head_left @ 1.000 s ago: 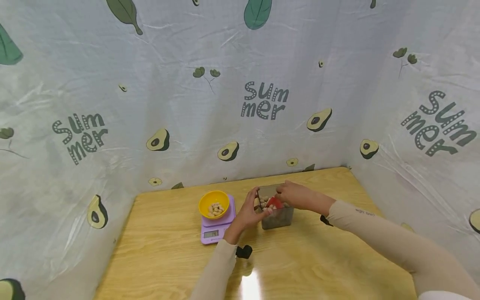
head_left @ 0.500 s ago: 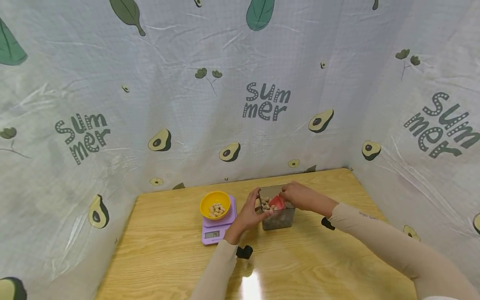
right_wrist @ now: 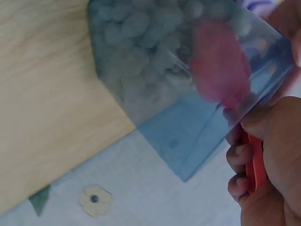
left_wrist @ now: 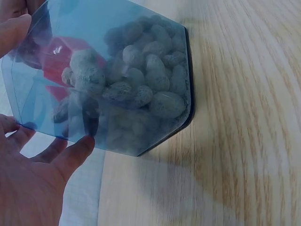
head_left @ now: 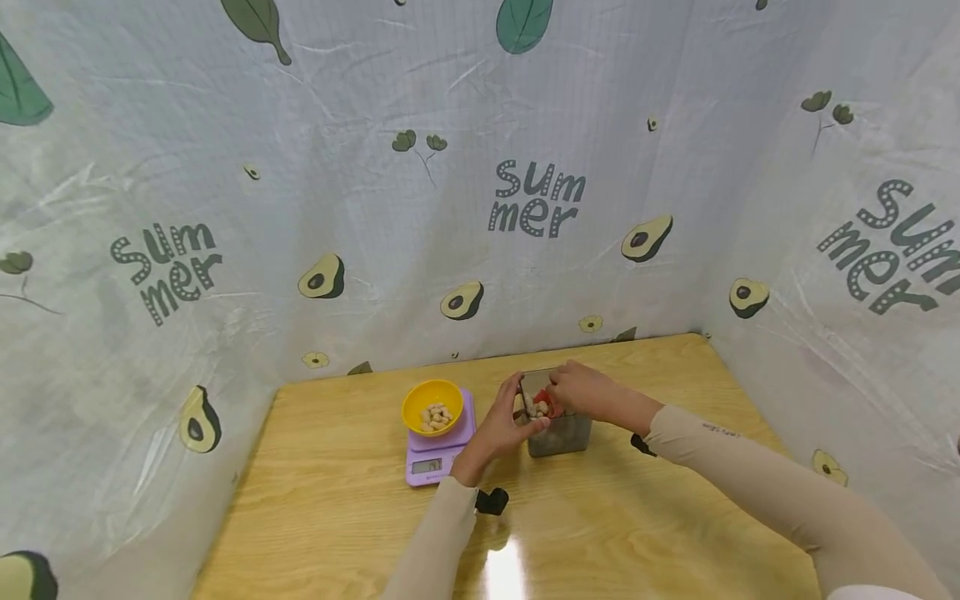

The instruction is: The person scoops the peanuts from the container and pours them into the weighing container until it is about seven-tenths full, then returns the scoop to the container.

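A clear box (head_left: 559, 437) with peanuts in the shell (left_wrist: 155, 70) stands on the table, right of the middle. My left hand (head_left: 497, 428) holds its near-left rim, thumb on the near side and fingers over the left edge. Inside the box is a red scoop (right_wrist: 221, 63), its handle gripped by my right hand (head_left: 596, 393) at the far-right rim. In the left wrist view a few peanuts (left_wrist: 87, 70) sit at the scoop's mouth, above the pile. Through the wall, part of the scoop looks blurred.
Left of the box, a yellow bowl (head_left: 414, 407) holding several peanuts (head_left: 436, 417) stands on a purple kitchen scale (head_left: 417, 478) with a lit display. The wooden table (head_left: 330, 492) ends at a printed curtain (head_left: 375, 250) behind and on both sides.
My right hand has shifted a little left over the box, and the scoop has turned within it, with peanuts now at its mouth. The left hand keeps its hold on the rim.
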The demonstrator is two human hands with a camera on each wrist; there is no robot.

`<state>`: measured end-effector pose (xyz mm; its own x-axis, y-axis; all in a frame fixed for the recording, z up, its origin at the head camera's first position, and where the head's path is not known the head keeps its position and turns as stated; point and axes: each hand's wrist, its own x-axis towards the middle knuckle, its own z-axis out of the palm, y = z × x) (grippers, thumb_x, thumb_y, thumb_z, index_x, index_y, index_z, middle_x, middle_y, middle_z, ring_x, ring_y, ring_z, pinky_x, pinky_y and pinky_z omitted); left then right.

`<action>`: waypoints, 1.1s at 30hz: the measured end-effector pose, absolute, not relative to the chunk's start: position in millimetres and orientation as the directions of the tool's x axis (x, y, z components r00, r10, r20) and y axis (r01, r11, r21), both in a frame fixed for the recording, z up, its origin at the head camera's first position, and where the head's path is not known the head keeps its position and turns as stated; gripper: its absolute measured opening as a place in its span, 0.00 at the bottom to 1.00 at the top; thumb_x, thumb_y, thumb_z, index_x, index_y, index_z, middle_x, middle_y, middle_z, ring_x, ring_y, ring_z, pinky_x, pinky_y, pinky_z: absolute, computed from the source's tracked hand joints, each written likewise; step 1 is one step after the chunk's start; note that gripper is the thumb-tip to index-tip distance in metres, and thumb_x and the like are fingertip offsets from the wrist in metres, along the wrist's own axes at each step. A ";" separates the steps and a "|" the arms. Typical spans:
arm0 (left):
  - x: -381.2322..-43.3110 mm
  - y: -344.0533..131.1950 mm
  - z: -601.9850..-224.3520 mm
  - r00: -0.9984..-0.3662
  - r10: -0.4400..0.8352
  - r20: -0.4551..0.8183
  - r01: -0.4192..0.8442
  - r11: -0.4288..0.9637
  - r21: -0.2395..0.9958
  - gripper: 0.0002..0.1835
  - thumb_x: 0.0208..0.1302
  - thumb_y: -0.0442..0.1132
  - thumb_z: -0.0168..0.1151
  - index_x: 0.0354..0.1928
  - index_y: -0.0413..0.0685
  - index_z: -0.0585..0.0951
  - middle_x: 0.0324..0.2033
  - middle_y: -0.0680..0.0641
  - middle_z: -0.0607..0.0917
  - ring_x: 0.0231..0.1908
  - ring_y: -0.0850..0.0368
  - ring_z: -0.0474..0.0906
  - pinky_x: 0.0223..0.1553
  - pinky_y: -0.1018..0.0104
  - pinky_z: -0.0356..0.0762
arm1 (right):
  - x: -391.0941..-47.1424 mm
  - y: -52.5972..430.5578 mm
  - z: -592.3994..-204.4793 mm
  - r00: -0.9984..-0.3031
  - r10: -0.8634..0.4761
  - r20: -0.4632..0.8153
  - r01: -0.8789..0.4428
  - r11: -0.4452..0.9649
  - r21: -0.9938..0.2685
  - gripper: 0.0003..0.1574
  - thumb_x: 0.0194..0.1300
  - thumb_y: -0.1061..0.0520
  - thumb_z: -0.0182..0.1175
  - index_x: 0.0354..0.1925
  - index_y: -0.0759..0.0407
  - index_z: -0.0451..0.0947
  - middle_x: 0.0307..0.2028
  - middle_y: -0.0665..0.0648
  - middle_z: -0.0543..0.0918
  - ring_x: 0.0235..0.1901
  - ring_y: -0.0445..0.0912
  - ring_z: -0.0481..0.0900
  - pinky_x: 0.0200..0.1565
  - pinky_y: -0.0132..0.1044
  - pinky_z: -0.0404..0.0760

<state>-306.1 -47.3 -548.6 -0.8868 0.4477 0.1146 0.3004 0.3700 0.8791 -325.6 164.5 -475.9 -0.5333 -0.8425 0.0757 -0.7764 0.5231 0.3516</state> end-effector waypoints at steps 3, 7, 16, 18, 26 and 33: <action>-305.0 -48.4 -548.7 -0.886 0.450 0.111 0.301 0.378 0.875 0.53 0.61 0.55 0.67 0.78 0.52 0.45 0.77 0.44 0.48 0.73 0.43 0.57 0.66 0.49 0.71 | -327.9 166.1 -482.9 -0.546 -0.830 0.115 -0.781 0.554 0.289 0.07 0.58 0.61 0.70 0.38 0.56 0.86 0.31 0.53 0.83 0.32 0.47 0.80 0.40 0.42 0.81; -304.6 -50.4 -547.3 -0.883 0.460 0.093 0.299 0.399 0.867 0.53 0.61 0.57 0.66 0.79 0.56 0.44 0.78 0.45 0.47 0.74 0.45 0.56 0.66 0.50 0.70 | -330.1 171.2 -488.4 -0.577 -0.800 0.165 -0.782 0.599 0.170 0.07 0.59 0.65 0.68 0.37 0.58 0.85 0.29 0.54 0.83 0.29 0.47 0.81 0.36 0.40 0.83; -305.0 -50.8 -544.5 -0.886 0.454 0.090 0.290 0.393 0.872 0.53 0.62 0.55 0.67 0.79 0.57 0.44 0.78 0.46 0.46 0.75 0.46 0.54 0.66 0.50 0.70 | -327.6 178.0 -491.5 -0.559 -0.784 0.270 -0.789 0.603 0.120 0.03 0.60 0.64 0.66 0.35 0.58 0.84 0.27 0.54 0.81 0.27 0.46 0.79 0.31 0.39 0.80; -305.2 -50.4 -545.1 -0.886 0.456 0.088 0.288 0.392 0.874 0.53 0.62 0.57 0.66 0.79 0.57 0.43 0.78 0.45 0.46 0.75 0.46 0.54 0.66 0.51 0.70 | -326.3 180.4 -490.0 -0.590 -0.757 0.280 -0.769 0.633 0.091 0.04 0.61 0.63 0.66 0.37 0.57 0.84 0.28 0.53 0.81 0.27 0.46 0.78 0.32 0.40 0.79; -303.7 -49.2 -542.8 -0.886 0.456 0.089 0.286 0.384 0.878 0.54 0.61 0.59 0.66 0.79 0.57 0.44 0.78 0.45 0.46 0.74 0.47 0.57 0.66 0.50 0.70 | -329.6 179.7 -492.6 -0.635 -0.697 0.334 -0.730 0.682 0.038 0.10 0.64 0.61 0.65 0.45 0.57 0.84 0.33 0.56 0.82 0.31 0.49 0.80 0.36 0.44 0.81; -303.7 -49.3 -545.3 -0.886 0.454 0.091 0.299 0.409 0.862 0.55 0.60 0.63 0.64 0.79 0.56 0.43 0.78 0.46 0.46 0.73 0.47 0.59 0.66 0.51 0.71 | -331.3 186.5 -501.1 -0.708 -0.621 0.337 -0.679 0.730 -0.082 0.15 0.66 0.60 0.62 0.51 0.59 0.83 0.36 0.56 0.82 0.35 0.49 0.80 0.39 0.44 0.81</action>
<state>-303.7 -49.3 -545.3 -0.8862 0.4542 0.0915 0.2988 0.4094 0.8621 -331.3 186.5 -501.1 -0.7077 -0.6207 0.3375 -0.6789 0.7296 -0.0816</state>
